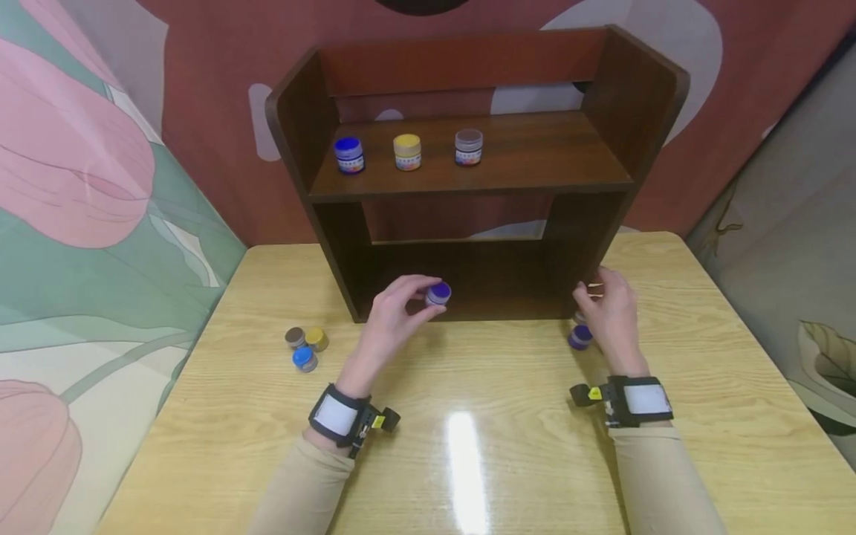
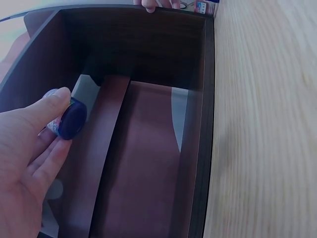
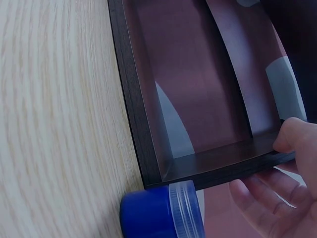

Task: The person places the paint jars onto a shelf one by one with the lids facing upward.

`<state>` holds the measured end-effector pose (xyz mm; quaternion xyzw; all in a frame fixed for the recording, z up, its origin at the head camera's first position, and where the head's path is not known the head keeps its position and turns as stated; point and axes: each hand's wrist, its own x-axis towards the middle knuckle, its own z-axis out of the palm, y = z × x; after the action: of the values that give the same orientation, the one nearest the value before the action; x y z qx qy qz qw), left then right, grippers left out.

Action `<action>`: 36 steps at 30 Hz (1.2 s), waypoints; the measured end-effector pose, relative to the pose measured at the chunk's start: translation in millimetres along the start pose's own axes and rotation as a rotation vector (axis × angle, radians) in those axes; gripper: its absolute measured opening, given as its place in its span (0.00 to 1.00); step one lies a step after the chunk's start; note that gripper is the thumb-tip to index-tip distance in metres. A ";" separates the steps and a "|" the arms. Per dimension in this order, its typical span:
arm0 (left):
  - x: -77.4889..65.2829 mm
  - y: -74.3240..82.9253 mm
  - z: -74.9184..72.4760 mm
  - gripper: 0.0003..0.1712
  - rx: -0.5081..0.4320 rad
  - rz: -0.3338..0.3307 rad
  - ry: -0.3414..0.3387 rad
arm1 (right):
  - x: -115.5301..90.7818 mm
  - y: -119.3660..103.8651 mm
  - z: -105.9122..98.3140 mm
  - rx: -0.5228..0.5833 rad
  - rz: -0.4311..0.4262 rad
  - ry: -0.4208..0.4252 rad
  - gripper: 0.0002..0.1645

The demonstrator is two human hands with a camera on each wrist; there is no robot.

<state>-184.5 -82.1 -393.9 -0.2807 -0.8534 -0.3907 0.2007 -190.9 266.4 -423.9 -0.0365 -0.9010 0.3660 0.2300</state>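
A small paint jar (image 1: 438, 293) with a dark blue lid is pinched between the thumb and fingers of my left hand (image 1: 394, 312). It is held in front of the lower compartment of a dark brown wooden shelf (image 1: 468, 189), its lid facing out in the left wrist view. My right hand (image 1: 611, 312) grips the shelf's right side panel, thumb on the inner side and fingers outside. Just below that hand, a blue paint jar (image 3: 148, 210) stands by the panel's foot. Another jar (image 1: 579, 317) behind it is mostly hidden by the hand.
On the upper board stand a blue jar (image 1: 349, 155), a yellow jar (image 1: 407, 152) and a brown-lidded jar (image 1: 469, 147). At the table's left, brown (image 1: 295, 337), yellow (image 1: 316, 339) and light blue (image 1: 305, 359) jars sit close together. A patterned cloth (image 1: 207, 148) hangs behind the shelf.
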 end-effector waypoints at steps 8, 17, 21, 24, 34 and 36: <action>0.6 6.5 0.4 0.24 -0.003 -0.040 0.061 | -1.2 -0.7 -1.0 0.009 0.002 -0.017 0.18; 1.1 12.9 -1.6 0.24 -0.012 -0.046 0.124 | -1.4 0.9 1.6 0.027 -0.014 0.018 0.16; 3.2 16.7 -1.9 0.24 -0.033 -0.031 0.166 | -1.6 0.8 1.0 0.026 -0.011 0.023 0.16; 5.1 19.8 -1.4 0.25 -0.035 -0.012 0.211 | -2.3 1.3 1.3 0.012 -0.012 0.022 0.16; 21.0 36.4 -2.2 0.24 -0.050 0.096 0.310 | -1.3 1.9 1.7 0.006 -0.012 0.026 0.16; 24.1 40.4 -2.2 0.25 -0.051 0.107 0.315 | -1.4 2.5 1.6 0.006 -0.009 0.024 0.16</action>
<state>-176.9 -54.3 -356.6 -0.2660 -0.7852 -0.4400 0.3452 -190.6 266.8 -427.1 -0.0362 -0.8972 0.3672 0.2426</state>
